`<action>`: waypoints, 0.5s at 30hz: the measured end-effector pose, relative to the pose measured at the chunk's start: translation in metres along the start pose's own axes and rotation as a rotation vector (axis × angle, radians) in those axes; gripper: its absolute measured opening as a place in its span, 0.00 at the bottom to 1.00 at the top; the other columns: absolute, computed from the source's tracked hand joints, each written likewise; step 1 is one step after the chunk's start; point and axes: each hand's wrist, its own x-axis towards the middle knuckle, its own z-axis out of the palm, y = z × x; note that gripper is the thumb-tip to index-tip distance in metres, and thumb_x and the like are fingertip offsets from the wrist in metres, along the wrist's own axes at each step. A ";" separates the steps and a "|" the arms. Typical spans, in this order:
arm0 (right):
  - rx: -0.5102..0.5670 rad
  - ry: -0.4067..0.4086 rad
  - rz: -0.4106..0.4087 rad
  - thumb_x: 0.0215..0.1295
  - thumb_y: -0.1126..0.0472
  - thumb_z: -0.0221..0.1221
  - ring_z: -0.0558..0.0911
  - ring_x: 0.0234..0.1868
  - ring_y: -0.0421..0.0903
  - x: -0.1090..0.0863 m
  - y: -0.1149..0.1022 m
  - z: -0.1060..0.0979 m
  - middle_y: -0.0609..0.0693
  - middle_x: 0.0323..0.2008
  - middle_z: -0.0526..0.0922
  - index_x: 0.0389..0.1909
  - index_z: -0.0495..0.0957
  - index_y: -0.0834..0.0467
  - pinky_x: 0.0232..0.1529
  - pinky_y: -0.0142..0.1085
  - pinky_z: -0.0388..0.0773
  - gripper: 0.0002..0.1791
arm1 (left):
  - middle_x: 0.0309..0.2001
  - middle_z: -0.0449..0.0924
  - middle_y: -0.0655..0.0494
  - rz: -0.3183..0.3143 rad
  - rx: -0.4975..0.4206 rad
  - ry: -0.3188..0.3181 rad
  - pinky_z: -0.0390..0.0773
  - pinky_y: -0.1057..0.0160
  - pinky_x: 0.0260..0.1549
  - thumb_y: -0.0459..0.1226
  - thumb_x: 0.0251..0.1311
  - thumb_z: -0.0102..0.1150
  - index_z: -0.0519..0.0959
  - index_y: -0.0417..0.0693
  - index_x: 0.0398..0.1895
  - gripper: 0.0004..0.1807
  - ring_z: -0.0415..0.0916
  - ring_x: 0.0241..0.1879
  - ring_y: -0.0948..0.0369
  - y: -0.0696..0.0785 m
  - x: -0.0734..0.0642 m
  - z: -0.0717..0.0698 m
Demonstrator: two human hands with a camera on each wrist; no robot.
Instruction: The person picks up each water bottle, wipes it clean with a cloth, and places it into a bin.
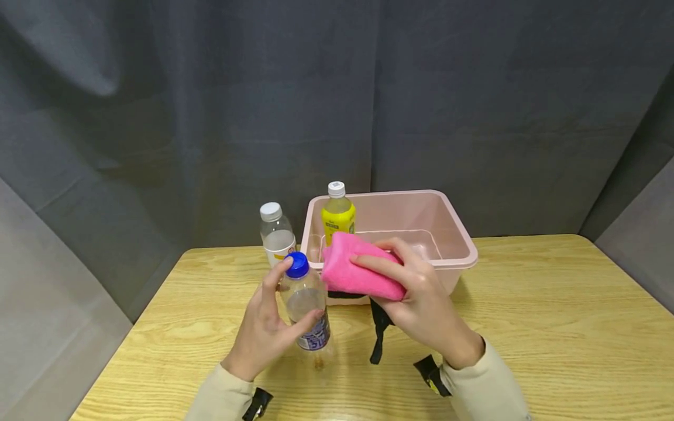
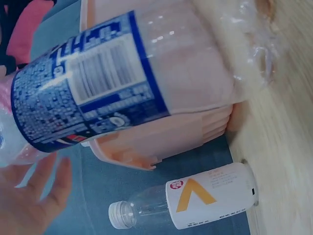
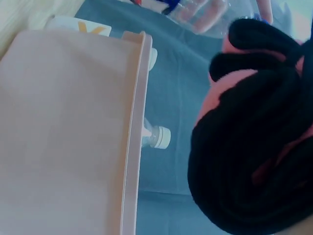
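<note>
Left hand (image 1: 263, 327) curls loosely round the upper part of a clear, blue-labelled bottle (image 1: 315, 336), index finger at its blue cap (image 1: 298, 265), thumb across the front; fingers spread fairly wide, the grip looking light. Bottle stands roughly upright over the worktop (image 1: 558, 304), in front of the left end of a pink tub (image 1: 400, 210); cannot tell whether the base touches down. Right hand (image 1: 421, 298) holds a soft pink bundle (image 1: 342, 276), thumb side hidden, fingers bent over the top and part-closed on it. Bundle sits by the tub's front edge, just beside the bottle; black fabric (image 1: 380, 330) shows under it, one length dangling. A yellow-labelled bottle (image 1: 338, 217) stands inside the tub at its left end, a white-capped bottle (image 1: 279, 240) on the worktop outside, near the left hand. Main risk, as I judge it: the blue-capped bottle slips or twists, since so few fingertips bear on smooth plastic. If it is lightly filled, a nudge from the bundle could topple it. Loose black end may snag on the tub's rim or hook a bottle. Bundle screens part of the front rim, so a low pass could bump the yellow-labelled bottle; a leftward swing might knock the white-capped one.
</note>
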 end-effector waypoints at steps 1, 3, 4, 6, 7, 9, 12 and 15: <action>0.015 0.020 0.016 0.43 0.83 0.68 0.80 0.49 0.55 0.000 0.001 -0.001 0.57 0.48 0.81 0.49 0.86 0.59 0.49 0.41 0.78 0.29 | 0.54 0.77 0.39 -0.005 -0.020 0.001 0.85 0.54 0.36 0.48 0.64 0.67 0.57 0.41 0.71 0.40 0.78 0.46 0.47 0.000 0.000 0.000; 0.035 0.057 0.037 0.44 0.83 0.68 0.79 0.50 0.56 0.000 0.001 -0.002 0.57 0.49 0.81 0.50 0.85 0.60 0.51 0.38 0.74 0.29 | 0.55 0.74 0.39 -0.021 -0.088 -0.002 0.85 0.56 0.36 0.37 0.57 0.73 0.59 0.42 0.71 0.42 0.76 0.48 0.48 0.000 0.001 -0.001; 0.043 0.069 0.046 0.44 0.83 0.68 0.78 0.50 0.56 0.001 0.001 -0.001 0.57 0.49 0.80 0.50 0.85 0.60 0.52 0.37 0.73 0.29 | 0.56 0.72 0.39 -0.030 -0.130 -0.008 0.86 0.56 0.37 0.32 0.52 0.74 0.60 0.42 0.71 0.44 0.75 0.50 0.49 0.001 0.002 -0.002; 0.060 0.082 0.058 0.45 0.83 0.68 0.78 0.52 0.56 0.001 0.001 0.001 0.57 0.50 0.80 0.51 0.85 0.60 0.54 0.37 0.72 0.30 | 0.56 0.70 0.40 -0.051 -0.197 -0.021 0.87 0.56 0.38 0.25 0.45 0.74 0.61 0.43 0.72 0.48 0.73 0.52 0.50 0.000 0.002 -0.005; 0.062 0.086 0.061 0.45 0.83 0.68 0.77 0.52 0.56 0.000 0.000 0.003 0.57 0.50 0.80 0.52 0.85 0.60 0.54 0.38 0.72 0.30 | 0.56 0.70 0.40 -0.059 -0.226 -0.028 0.87 0.55 0.38 0.23 0.43 0.73 0.61 0.42 0.72 0.49 0.73 0.52 0.51 -0.001 0.002 -0.007; 0.074 0.093 0.064 0.46 0.83 0.67 0.77 0.53 0.56 0.000 -0.002 0.006 0.57 0.51 0.80 0.53 0.84 0.60 0.54 0.39 0.72 0.30 | 0.57 0.71 0.39 -0.072 -0.255 -0.046 0.87 0.54 0.39 0.21 0.43 0.71 0.61 0.41 0.73 0.49 0.73 0.52 0.51 -0.003 0.001 -0.010; 0.098 0.103 0.060 0.47 0.84 0.66 0.78 0.54 0.56 -0.001 -0.003 0.012 0.57 0.52 0.79 0.54 0.83 0.60 0.56 0.39 0.74 0.31 | 0.58 0.75 0.40 -0.097 -0.271 -0.075 0.87 0.55 0.37 0.23 0.45 0.67 0.61 0.42 0.73 0.47 0.76 0.51 0.52 -0.006 -0.001 -0.013; 0.101 0.074 0.045 0.48 0.84 0.66 0.79 0.53 0.56 -0.003 -0.003 0.017 0.58 0.52 0.79 0.55 0.83 0.60 0.55 0.41 0.78 0.31 | 0.58 0.77 0.40 -0.121 -0.270 -0.093 0.86 0.58 0.33 0.27 0.48 0.67 0.61 0.44 0.74 0.46 0.79 0.49 0.51 -0.005 -0.002 -0.013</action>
